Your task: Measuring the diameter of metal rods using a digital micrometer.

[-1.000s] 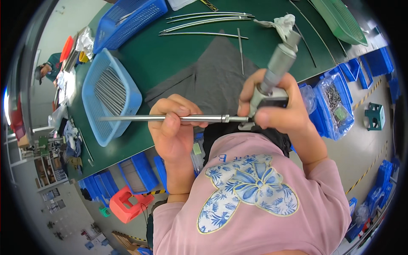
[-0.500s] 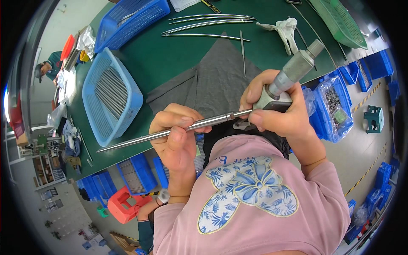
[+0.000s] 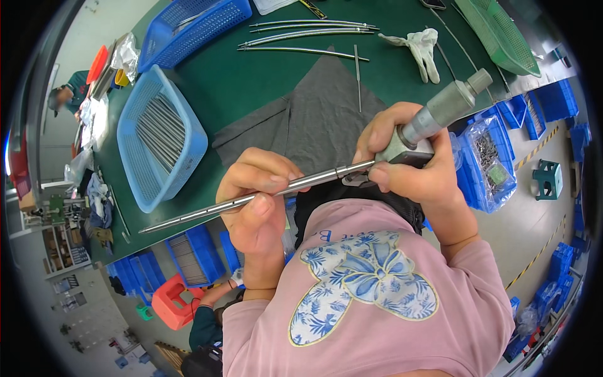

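Over the near edge of the counter (image 3: pixel 220 85), I log two hands, apart from each other. Left hand (image 3: pixel 254 207): thumb and fingers pinched on one slim steel rod (image 3: pixel 226 205), slanting up to the right. Right hand (image 3: pixel 419 169): wrapped round a metal micrometer (image 3: pixel 440 113), barrel pointing up and right; the rod's upper end reaches its frame, but whether it sits between the measuring faces I cannot tell. Beyond: dark grey cloth (image 3: pixel 320 107), spread flat; curved steel rods (image 3: pixel 308 33); white glove (image 3: pixel 422 51). At left: light-blue basket (image 3: pixel 190 157), holding straight rods (image 3: pixel 162 133).
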The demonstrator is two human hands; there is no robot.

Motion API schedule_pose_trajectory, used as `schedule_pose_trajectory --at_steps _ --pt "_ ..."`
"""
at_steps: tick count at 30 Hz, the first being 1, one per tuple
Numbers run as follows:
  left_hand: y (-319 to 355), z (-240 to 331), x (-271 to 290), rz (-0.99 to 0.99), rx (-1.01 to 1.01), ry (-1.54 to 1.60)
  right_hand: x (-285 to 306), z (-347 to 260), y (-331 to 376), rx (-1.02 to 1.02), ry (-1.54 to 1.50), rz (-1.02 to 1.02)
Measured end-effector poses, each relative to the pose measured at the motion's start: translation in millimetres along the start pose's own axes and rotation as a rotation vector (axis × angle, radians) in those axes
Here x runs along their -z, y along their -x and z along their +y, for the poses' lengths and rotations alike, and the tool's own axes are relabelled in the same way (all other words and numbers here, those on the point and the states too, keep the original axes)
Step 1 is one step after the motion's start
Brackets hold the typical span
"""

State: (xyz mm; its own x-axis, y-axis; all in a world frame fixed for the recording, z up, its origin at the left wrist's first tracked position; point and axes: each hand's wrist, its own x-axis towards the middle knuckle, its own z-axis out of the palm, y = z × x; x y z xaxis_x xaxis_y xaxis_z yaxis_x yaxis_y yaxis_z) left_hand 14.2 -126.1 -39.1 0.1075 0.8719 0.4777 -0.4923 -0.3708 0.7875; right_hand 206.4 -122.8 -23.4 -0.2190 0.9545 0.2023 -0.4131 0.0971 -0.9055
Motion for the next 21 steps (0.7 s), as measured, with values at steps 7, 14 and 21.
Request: schedule_pose_trajectory --at_steps 7,14,21 --pt "-7.1 -4.8 3.5 -0.06 -0.079 -0.012 0.8 4.9 -4.8 0.087 0.04 0.033" --pt "-64.2 6.5 23.5 0.104 0.262 -0.171 13.0 7.7 3.9 -0.025 0.006 0.216" --pt "-265.9 17.6 143.8 -0.01 0.287 -1.804 43.0 22.3 56.0 -0.042 0.113 0.717"
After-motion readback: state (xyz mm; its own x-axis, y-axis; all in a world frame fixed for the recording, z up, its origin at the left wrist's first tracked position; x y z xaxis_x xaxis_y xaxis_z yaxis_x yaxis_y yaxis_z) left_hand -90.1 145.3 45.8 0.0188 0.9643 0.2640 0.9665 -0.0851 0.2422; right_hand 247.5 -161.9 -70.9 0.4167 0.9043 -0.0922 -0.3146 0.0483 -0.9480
